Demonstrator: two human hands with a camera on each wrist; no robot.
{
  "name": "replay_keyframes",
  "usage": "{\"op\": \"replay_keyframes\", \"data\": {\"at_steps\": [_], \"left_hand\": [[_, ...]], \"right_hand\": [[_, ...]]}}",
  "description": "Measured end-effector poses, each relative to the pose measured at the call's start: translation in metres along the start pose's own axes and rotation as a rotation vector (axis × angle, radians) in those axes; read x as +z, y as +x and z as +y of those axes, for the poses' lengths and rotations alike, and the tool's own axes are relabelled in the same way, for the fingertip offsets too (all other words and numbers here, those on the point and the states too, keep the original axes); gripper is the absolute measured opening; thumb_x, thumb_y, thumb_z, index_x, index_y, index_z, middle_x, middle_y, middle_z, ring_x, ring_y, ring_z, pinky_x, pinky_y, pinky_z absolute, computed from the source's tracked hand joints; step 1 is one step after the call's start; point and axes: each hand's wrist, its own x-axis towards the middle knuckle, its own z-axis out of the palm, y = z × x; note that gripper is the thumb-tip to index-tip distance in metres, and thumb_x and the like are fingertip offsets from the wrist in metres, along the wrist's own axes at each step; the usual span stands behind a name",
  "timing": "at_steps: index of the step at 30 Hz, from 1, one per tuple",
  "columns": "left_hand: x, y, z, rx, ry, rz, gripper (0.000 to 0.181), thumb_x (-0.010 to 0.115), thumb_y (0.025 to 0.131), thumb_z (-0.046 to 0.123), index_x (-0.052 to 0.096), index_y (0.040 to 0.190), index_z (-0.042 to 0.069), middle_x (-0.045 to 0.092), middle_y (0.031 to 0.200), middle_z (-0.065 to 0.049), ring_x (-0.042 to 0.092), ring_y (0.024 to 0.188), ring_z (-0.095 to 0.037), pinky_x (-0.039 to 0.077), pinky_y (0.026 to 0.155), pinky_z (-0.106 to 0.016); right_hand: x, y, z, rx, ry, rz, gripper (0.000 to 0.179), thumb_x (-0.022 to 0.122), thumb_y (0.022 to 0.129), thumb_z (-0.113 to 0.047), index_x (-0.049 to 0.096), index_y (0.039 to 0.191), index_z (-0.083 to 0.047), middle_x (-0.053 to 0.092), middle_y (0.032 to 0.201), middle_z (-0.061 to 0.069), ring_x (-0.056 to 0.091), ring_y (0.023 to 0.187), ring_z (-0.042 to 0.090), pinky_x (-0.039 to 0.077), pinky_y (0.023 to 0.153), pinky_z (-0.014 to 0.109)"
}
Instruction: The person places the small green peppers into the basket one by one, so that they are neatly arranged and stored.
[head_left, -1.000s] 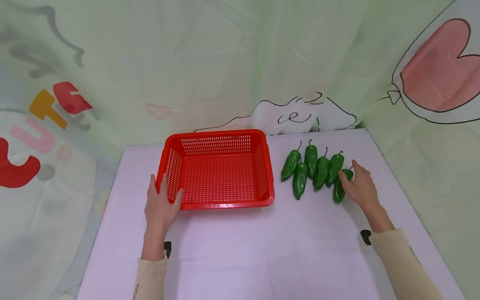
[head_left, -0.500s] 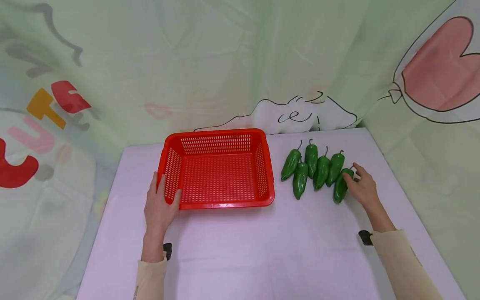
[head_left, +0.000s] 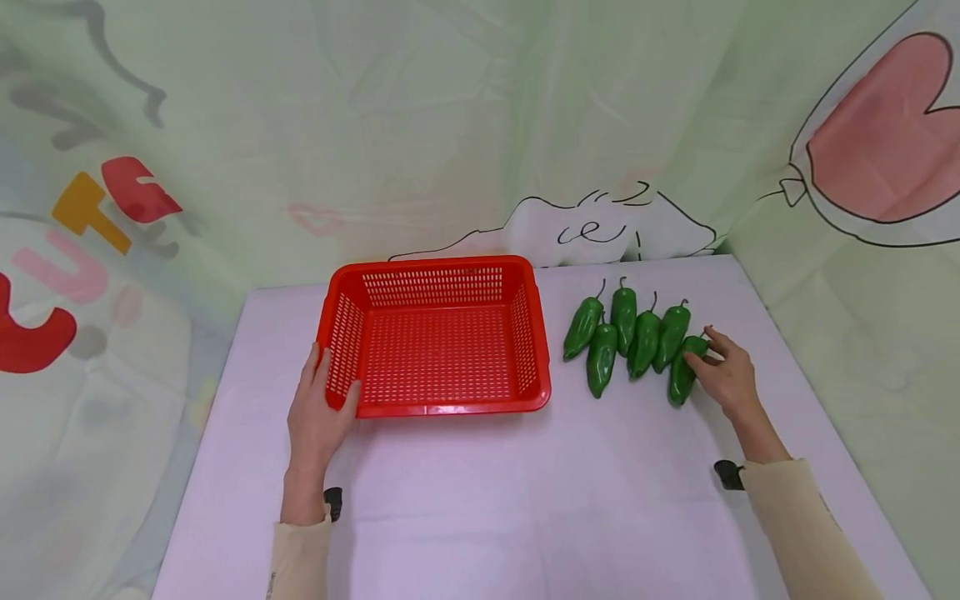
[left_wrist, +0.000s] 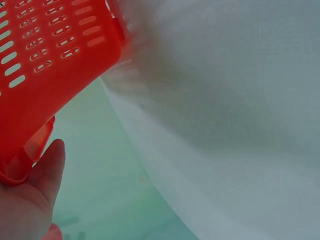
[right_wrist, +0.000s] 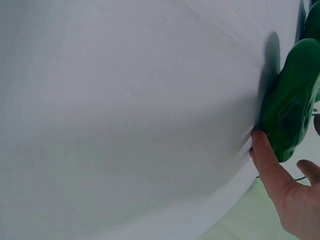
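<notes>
A red plastic basket [head_left: 427, 410] with slotted sides stands on the table, its inside bare. My left hand [head_left: 318, 425] rests at its front left corner, fingers straight along the side and thumb at the front rim. The left wrist view shows the thumb [left_wrist: 49, 172] straight beside the basket's rim. At the right end of a group of green peppers, my right hand [head_left: 731, 379] pinches one green pepper [head_left: 681, 382] near its stem end. In the right wrist view that pepper [right_wrist: 287, 105] lies on the cloth between fingertips on either side.
Several other green peppers [head_left: 643, 343] lie close together between the basket and my right hand, stems pointing away. A pale lilac cloth [head_left: 525, 500] covers the table. Printed fabric [head_left: 420, 125] hangs behind and at both sides.
The fingers and thumb of my right hand have closed in on the rightmost pepper, which has shifted very slightly. My left hand stays at the basket corner.
</notes>
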Motion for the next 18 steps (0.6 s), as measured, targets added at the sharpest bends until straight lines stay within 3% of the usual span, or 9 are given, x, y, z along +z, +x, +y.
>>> {"op": "replay_keyframes", "data": {"at_steps": [2,8,12,15,18], "left_hand": [[0.0008,-0.0001,-0.0020,0.000,-0.023,0.007,0.072,0.062,0.092,0.029,0.034,0.153,0.004,0.023,0.162,-0.010,0.033,0.142,-0.035,0.037,0.107,-0.059],[0.0017,-0.0008,-0.0044,0.002,-0.113,0.044,0.071,0.067,0.089,0.023,0.037,0.151,0.004,0.027,0.160,-0.009,0.035,0.141,-0.035,0.040,0.105,-0.059],[0.0021,-0.0009,-0.0047,0.012,-0.153,0.064,0.071,0.069,0.087,0.020,0.039,0.150,0.004,0.029,0.159,-0.009,0.034,0.142,-0.034,0.040,0.106,-0.058],[0.0024,-0.0008,-0.0049,0.019,-0.165,0.072,0.071,0.069,0.087,0.020,0.040,0.150,0.004,0.030,0.159,-0.009,0.034,0.142,-0.033,0.039,0.106,-0.058],[0.0027,-0.0009,-0.0048,0.025,-0.171,0.079,0.070,0.068,0.087,0.020,0.040,0.150,0.004,0.030,0.159,-0.009,0.034,0.142,-0.033,0.040,0.106,-0.058]], "right_hand": [[0.0006,0.0002,0.0017,0.001,0.021,0.006,0.064,0.056,0.097,-0.013,0.027,0.151,0.006,0.035,0.142,0.042,0.046,0.122,0.056,0.039,0.062,0.001],[0.0013,0.0000,0.0055,0.015,0.085,0.028,0.065,0.060,0.093,-0.002,0.030,0.151,0.005,0.038,0.142,0.039,0.048,0.123,0.050,0.043,0.066,0.002],[0.0007,-0.0020,0.0046,0.036,0.138,0.049,0.063,0.062,0.091,0.000,0.035,0.148,0.006,0.040,0.142,0.037,0.067,0.103,0.010,0.046,0.068,0.004],[0.0001,-0.0038,0.0028,0.059,0.186,0.055,0.061,0.062,0.091,0.001,0.037,0.146,0.008,0.039,0.143,0.037,0.052,0.080,-0.020,0.047,0.068,0.004],[-0.0007,-0.0050,0.0017,0.080,0.207,0.052,0.060,0.060,0.092,0.001,0.037,0.146,0.010,0.037,0.145,0.037,0.046,0.075,-0.023,0.047,0.068,0.005]]}}
